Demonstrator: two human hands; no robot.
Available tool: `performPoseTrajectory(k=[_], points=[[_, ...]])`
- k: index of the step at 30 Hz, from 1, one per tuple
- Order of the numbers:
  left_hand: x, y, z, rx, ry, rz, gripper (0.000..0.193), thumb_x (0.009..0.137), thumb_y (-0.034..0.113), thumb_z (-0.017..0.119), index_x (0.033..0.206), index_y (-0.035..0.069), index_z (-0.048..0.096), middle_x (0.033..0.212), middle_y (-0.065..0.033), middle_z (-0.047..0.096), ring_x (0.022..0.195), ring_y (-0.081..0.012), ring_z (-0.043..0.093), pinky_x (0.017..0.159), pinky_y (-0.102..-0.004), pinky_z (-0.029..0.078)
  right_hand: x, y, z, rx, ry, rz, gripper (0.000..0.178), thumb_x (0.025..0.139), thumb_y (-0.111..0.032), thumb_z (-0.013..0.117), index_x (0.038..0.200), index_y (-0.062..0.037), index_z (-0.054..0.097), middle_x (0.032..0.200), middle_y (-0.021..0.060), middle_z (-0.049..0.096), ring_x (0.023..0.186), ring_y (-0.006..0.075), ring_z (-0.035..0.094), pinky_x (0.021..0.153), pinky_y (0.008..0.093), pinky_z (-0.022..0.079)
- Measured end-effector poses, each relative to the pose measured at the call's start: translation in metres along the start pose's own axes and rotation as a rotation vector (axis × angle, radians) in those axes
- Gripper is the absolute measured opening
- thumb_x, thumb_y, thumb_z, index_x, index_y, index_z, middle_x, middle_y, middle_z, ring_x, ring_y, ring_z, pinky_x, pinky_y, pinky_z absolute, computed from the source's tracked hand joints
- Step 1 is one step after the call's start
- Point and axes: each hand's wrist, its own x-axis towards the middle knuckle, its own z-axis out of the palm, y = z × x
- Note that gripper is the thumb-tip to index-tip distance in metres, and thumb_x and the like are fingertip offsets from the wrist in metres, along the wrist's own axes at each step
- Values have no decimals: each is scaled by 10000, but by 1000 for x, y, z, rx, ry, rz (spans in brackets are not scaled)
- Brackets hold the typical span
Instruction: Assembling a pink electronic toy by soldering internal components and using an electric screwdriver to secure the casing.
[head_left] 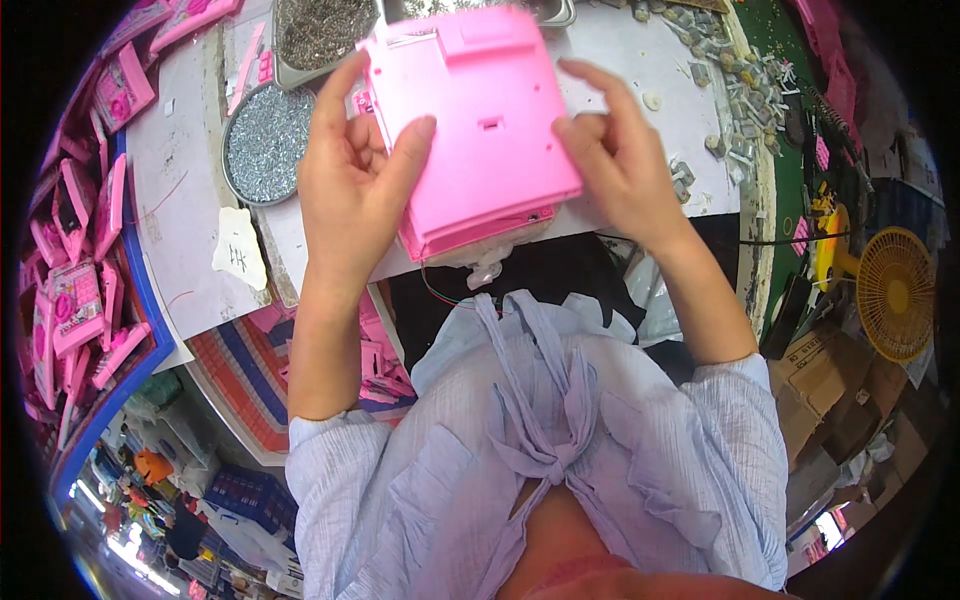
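A pink plastic casing, boxy with a small slot and several tiny holes in its face, is held over the near edge of the table. My left hand grips its left side, thumb on the face and index finger at the far corner. At the right edge is my right hand, slightly blurred, with its thumb against the side and its index finger raised away. Under the casing, a second pink layer and a strip of circuit board show at the near side. Thin wires hang below it.
A round tray of small silver screws stands left of my hands, beside a metal pan of small metal parts. Pink toy units pile up at far left. Small grey parts lie at right. A yellow fan stands at far right.
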Motion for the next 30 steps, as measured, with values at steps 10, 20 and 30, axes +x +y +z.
performPoseTrajectory(k=[10,20,30], points=[[-3,-13,1,344,26,112,530,923,122,728,1408,31,535,639,86,407,565,-16,369,520,-211,264,-14,11,15,-380,7,-180,449,966,-207,635,1369,-48,517,700,147,635,608,341,637,578,416,488],[-24,-28,-12,303,59,33,521,909,136,734,1379,26,537,594,44,407,514,-49,362,490,-232,289,-9,14,19,-375,-112,-279,452,978,-161,631,1405,-53,530,642,101,610,541,227,603,551,333,466],[-17,-20,-6,382,54,66,529,897,145,745,1372,30,544,604,34,424,521,-66,393,486,-246,314,-13,13,12,-313,-125,-228,435,982,-163,626,1402,-77,555,678,119,638,575,223,613,586,326,479]])
